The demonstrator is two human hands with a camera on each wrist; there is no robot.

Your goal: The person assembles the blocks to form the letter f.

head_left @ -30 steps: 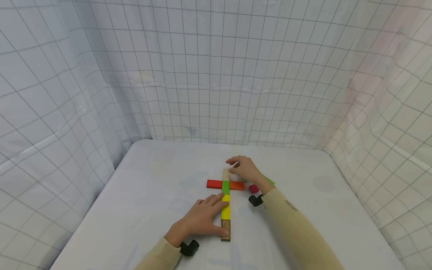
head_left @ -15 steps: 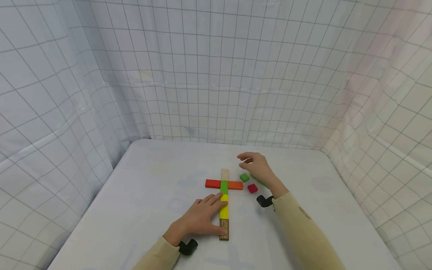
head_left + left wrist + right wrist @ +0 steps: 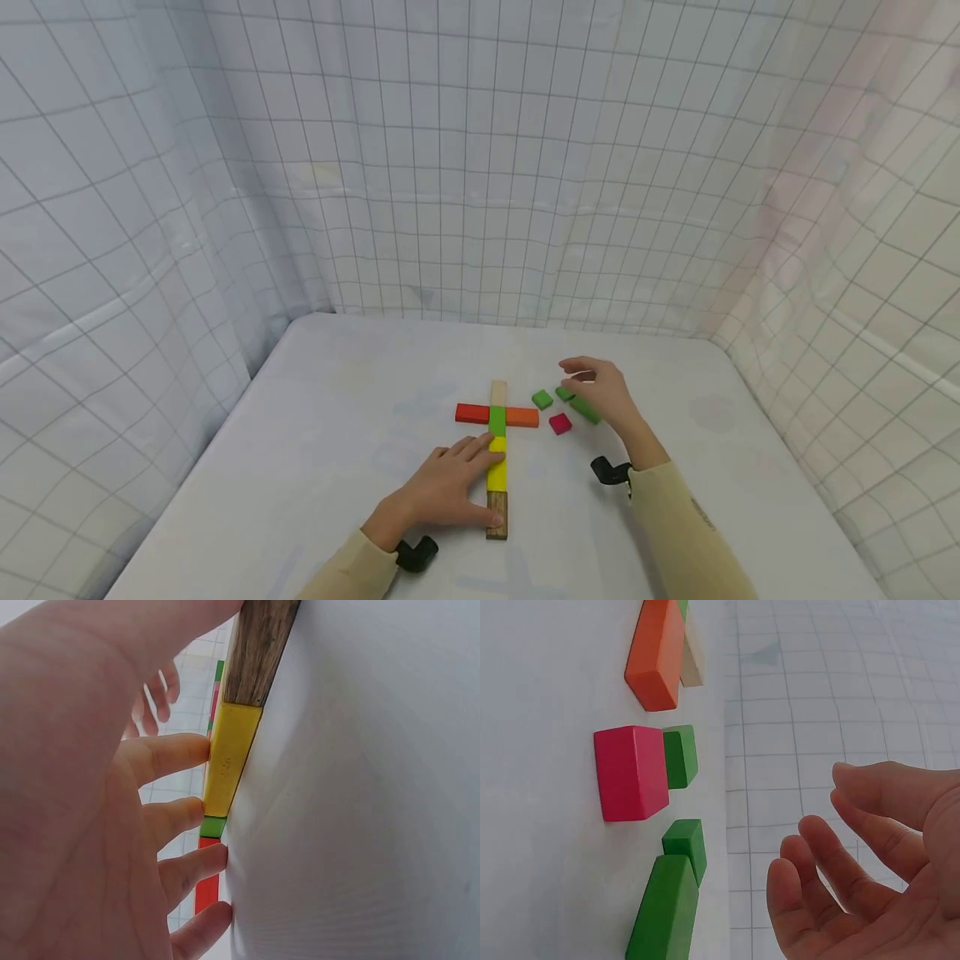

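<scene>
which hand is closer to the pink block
Right. The right hand hangs just beyond the pink block and to its right; the left hand is farther off, nearer the person and to the left, touching the yellow block.

Head view: from above, forward and down over white tabletop (image 3: 360,371). Wrist views: close, low, tipped sideways. Head and left share yellow block (image 3: 232,765); head and right, long green block (image 3: 662,911).

No text or number can be read; the faint marks (image 3: 226,766) on the yellow block (image 3: 232,754) are too small to make out; the small dark mark (image 3: 702,514) on the right sleeve (image 3: 678,533) is too blurred to read.
</scene>
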